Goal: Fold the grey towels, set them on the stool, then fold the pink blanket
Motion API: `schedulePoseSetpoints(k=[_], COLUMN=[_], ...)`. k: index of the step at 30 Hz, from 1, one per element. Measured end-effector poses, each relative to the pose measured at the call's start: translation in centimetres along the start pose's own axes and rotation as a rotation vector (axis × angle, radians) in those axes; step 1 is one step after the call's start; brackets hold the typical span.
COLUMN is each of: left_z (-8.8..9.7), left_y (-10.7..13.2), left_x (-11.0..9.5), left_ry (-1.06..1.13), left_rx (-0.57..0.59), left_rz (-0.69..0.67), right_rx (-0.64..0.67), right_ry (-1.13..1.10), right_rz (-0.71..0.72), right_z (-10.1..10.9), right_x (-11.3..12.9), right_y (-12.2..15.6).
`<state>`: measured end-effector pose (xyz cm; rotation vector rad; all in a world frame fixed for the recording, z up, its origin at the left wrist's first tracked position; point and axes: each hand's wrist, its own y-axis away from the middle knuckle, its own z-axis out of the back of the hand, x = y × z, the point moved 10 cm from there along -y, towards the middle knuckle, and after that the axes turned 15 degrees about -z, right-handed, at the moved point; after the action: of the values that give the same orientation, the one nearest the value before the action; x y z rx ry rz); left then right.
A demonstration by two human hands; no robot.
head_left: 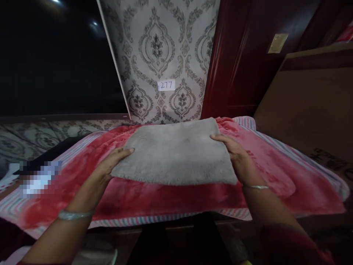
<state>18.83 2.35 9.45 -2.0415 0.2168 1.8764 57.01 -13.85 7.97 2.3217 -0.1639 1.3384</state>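
A grey towel-like cloth (176, 154) is stretched out between my two hands, above a red and pink plush blanket (171, 202) with a striped border. My left hand (113, 163) grips its left edge, thumb on top and the other fingers mostly hidden. On the opposite edge, my right hand (234, 154) pinches the cloth the same way, its thumb lying on the upper face. The cloth is spread fairly flat, its front edge sagging slightly.
Patterned wallpaper with a paper label reading 277 (166, 85) rises behind the blanket. A large dark screen (55, 62) stands at the left. To the right are a dark red wooden panel (234, 55) and a big cardboard box (311, 99).
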Motion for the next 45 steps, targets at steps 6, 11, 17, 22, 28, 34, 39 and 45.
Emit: schedulePoseSetpoints(k=[6,11,17,22,28,34,39,45], left_z=[4.1,4.8,8.4,2.9,-6.4,-6.5,-6.6,-6.7], left_y=[3.4,3.3,-0.8,-2.7,-1.7,-0.8,-0.9,-0.7], left_x=[8.4,12.3,10.6,4.0,7.4,9.5,9.2,9.2], left_ry=[-0.006,-0.036,-0.563,-1.254,-1.488,-1.583,-1.561,-1.549], left_rx=[-0.005,0.094,0.101,0.12,0.414,0.466,0.456,0.44], left_rz=[0.299,0.327,0.157,-0.361,-0.404,-0.371,-0.371,-0.378], right_rx=[-0.035,-0.058,-0.197,-0.42,-0.208,-0.188,-0.35,-0.426], right_ry=[0.159,0.211,0.762,1.246,1.666,1.735,1.752,1.746], right_rz=[-0.143,-0.118,-0.005,0.338,0.538,0.401,0.25,0.084], right_z=[-2.8,-1.0,-0.3,-6.4,-18.3,-14.9,-7.5,-2.5], right_x=[-6.9,-11.3,-9.6,-6.1,-12.8,-15.3,-13.0,-11.8], right_y=[-6.3,-6.4,-6.5,-4.4,-3.3,-3.7,-3.2,-2.4])
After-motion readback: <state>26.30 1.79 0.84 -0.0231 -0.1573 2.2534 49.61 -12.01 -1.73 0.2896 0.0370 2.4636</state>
